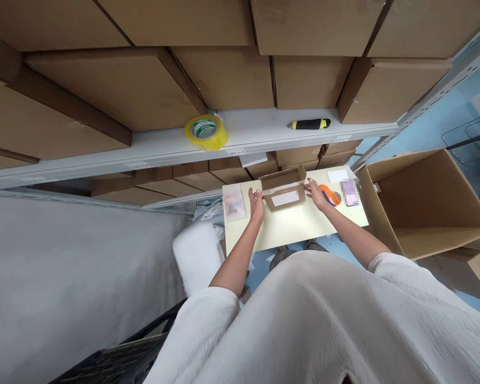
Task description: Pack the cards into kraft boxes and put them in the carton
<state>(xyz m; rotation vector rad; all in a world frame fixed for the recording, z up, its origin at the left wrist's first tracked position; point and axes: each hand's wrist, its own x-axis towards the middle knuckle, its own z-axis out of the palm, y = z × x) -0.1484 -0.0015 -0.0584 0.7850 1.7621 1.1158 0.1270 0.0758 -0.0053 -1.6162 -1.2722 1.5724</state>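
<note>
A small cardboard box point(269, 201) with a white label point(285, 198) on its front stands on the pale yellow table point(300, 224), its lid raised. My left hand point(256, 205) holds the box at its left side. At the right side, my right hand point(315, 193) has its fingers apart, the fingertips close to the box's edge. Beside my right hand lies an orange tape dispenser point(328, 196). Farther right are a purple item point(350, 192), partly blurred, and a white paper point(337, 175). A clear packet point(235, 204) lies at the table's left end.
Above the table runs a metal shelf point(264, 140) with cardboard boxes, a yellow tape roll point(206, 132) and a black-yellow cutter point(311, 124). A large open carton point(432, 202) stands to the right. White foam wrap point(197, 257) lies at the left.
</note>
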